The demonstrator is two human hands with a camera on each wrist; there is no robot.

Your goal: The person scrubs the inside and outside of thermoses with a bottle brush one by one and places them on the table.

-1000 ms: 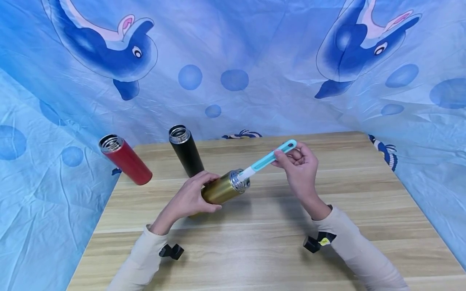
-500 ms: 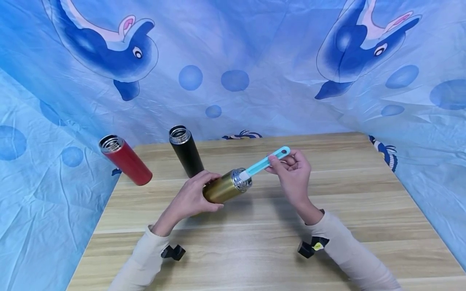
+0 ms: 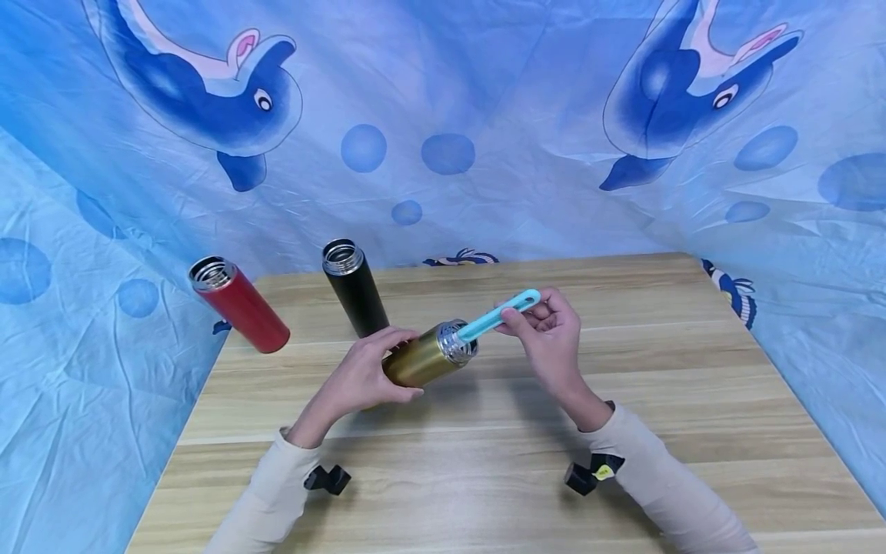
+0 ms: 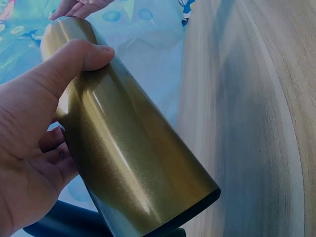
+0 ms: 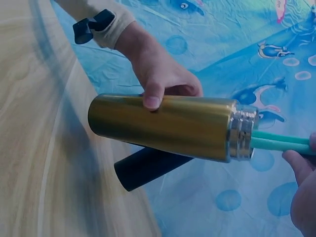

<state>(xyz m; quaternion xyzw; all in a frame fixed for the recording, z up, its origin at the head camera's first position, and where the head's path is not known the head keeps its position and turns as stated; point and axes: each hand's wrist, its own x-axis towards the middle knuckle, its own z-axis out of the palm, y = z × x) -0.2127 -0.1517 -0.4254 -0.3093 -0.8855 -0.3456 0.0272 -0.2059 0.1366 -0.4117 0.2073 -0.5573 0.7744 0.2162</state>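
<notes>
Left hand point(image 3: 358, 375) grips gold thermos point(image 3: 424, 362), right hand point(image 3: 556, 348) pinches teal handle point(image 3: 481, 324), now deeper in from 2 o'clock, probably nearing bottom.

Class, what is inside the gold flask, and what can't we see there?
A turquoise handle leads into the gold flask, its upper part showing outside. The flask covers the far end; anything else inside cannot be seen.

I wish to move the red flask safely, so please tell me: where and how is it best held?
The red flask is probably best held around its smooth mid-body, coming from the near side. It appears upright, with its open mouth on top, so this hold stays away from the opening; the black flask stands to its right.
</notes>
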